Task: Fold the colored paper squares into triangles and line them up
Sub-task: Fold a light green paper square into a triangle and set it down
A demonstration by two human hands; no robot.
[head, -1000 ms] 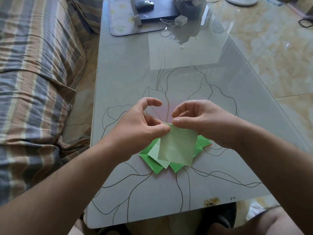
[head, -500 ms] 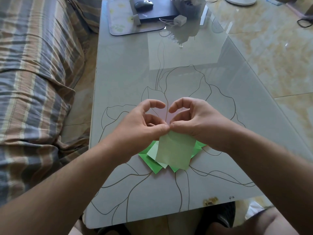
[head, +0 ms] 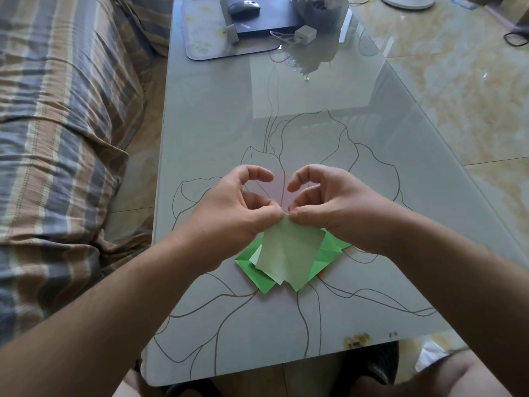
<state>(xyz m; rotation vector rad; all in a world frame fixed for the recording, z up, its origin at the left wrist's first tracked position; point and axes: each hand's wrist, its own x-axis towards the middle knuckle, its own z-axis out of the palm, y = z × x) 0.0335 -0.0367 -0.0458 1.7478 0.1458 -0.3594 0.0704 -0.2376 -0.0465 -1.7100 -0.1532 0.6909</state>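
At the near edge of the glass-topped bench (head: 200, 138), a rust-coloured stain (head: 355, 340) sits just inside the rim, and the person's knees and a dark shoe show below it; both forearms reach in over this near edge from left and right, crossing a bare stretch of glass printed with brown flower outlines; a little further in lies the pile of green paper squares (head: 252, 269), bright green sheets fanned at angles with an orange corner (head: 322, 272) peeking out on the right side; the pile sits roughly midway between the bench's left and right edges, with bare glass on either side; just above it hangs the pale green square (head: 289, 253), tilted so one corner points up and the opposite corner hangs down over the pile; the left hand (head: 232, 207) and the right hand (head: 332, 204) meet at that top corner, each pinching it between thumb and a curled finger, fingertips almost touching; the remaining fingers (head: 257, 173) arch upward, loosely curled, holding nothing; beyond the hands the glass runs bare for a long way, its left edge alongside a striped sofa (head: 57, 124) and its right edge slanting away over marbled floor tiles (head: 458, 96); at the far end, near the left edge, lies a mat (head: 200, 30), a dark flat device (head: 272, 20) with a mouse (head: 243, 7) on it, and a white charger (head: 305, 34) with its cable
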